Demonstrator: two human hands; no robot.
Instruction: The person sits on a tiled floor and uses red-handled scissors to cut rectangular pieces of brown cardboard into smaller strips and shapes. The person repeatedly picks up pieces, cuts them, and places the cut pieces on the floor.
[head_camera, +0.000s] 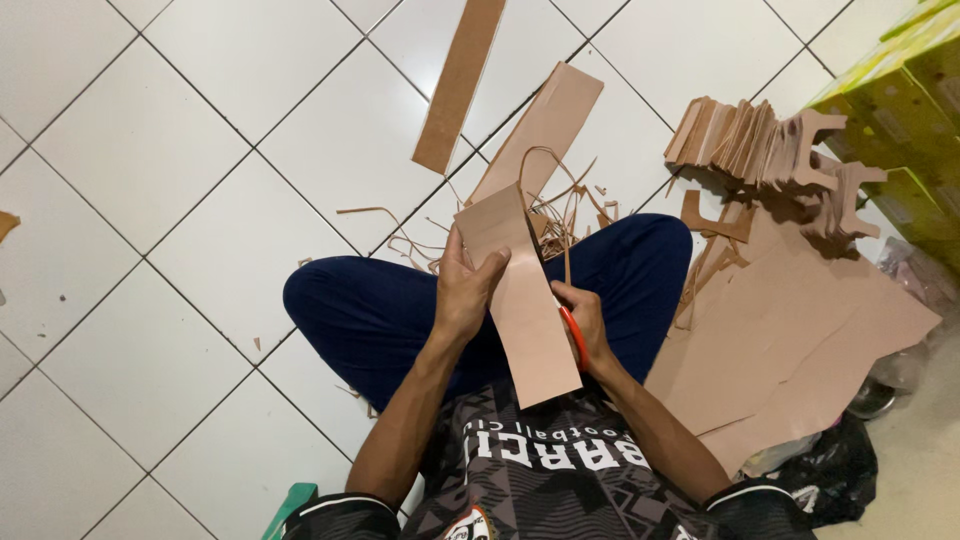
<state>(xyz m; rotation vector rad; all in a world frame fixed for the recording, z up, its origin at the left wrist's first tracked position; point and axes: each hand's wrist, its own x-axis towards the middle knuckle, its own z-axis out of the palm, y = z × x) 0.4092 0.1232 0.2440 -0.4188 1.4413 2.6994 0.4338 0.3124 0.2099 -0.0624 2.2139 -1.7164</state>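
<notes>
I sit cross-legged on a white tiled floor in dark blue trousers. My left hand (466, 290) grips the left edge of a long tan cardboard strip (522, 300) that stands tilted over my lap. Behind the strip's right edge, my right hand (585, 322) holds scissors with red handles (576, 338); their blades are hidden by the strip. Thin curled cardboard trimmings (560, 205) lie just beyond my knees.
Two more tan strips (458, 85) (545, 125) lie ahead on the tiles. A stack of cut cardboard shapes (765, 145) and large flat sheets (800, 330) lie to my right. Yellow-green boxes (900, 100) stand at the far right, with a black bag (835, 480) below.
</notes>
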